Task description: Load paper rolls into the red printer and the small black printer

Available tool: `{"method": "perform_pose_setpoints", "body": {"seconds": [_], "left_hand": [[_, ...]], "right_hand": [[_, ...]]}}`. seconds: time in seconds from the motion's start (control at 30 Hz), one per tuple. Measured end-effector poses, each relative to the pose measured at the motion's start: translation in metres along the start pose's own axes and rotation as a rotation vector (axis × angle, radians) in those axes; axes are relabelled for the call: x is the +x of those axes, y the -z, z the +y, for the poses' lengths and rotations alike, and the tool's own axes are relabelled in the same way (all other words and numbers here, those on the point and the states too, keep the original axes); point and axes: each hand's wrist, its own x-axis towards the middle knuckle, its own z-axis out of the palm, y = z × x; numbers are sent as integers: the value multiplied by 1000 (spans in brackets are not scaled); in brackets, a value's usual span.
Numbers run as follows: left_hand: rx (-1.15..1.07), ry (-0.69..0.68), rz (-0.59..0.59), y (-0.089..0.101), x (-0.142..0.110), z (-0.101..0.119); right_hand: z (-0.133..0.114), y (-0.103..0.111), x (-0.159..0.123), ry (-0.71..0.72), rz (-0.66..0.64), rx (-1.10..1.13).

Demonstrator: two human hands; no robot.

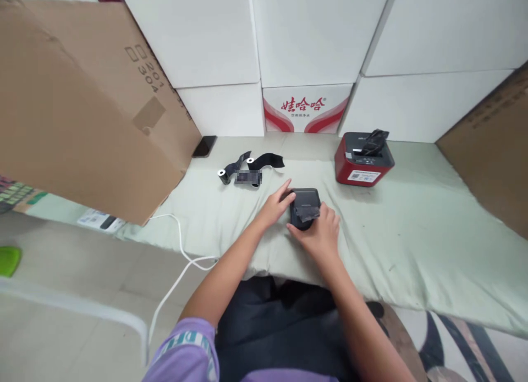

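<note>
Head view: the right hand (323,229) curls around the near right side of a small black box (306,199), thumb and fingers spread wide enough to hold it. The left hand (274,207) touches the left edge, finger and thumb apart; I cannot tell if it grips. The box sits between both hands, with the right one covering more. Its long way seems to run front to back. It is left and a bit in front of the red box (358,176); black rolls (268,161) lie farther left of that red box.
</note>
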Motion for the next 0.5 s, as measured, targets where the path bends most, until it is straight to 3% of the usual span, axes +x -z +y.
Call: {"method": "perform_pose_setpoints", "body": {"seconds": [0.1,0.17,0.3,0.43,0.5], "left_hand": [[-7,-1,25,1,0,-1],[-23,-4,40,2,1,-4],[-12,0,54,2,3,-6],[48,2,55,0,1,0],[78,1,46,-1,0,2]], "right_hand": [[-7,-7,-3,36,94,-29],[4,3,3,108,117,9],[54,51,26,115,225,24],[113,102,53,-60,399,-78],[136,116,61,-105,399,-91]]}}
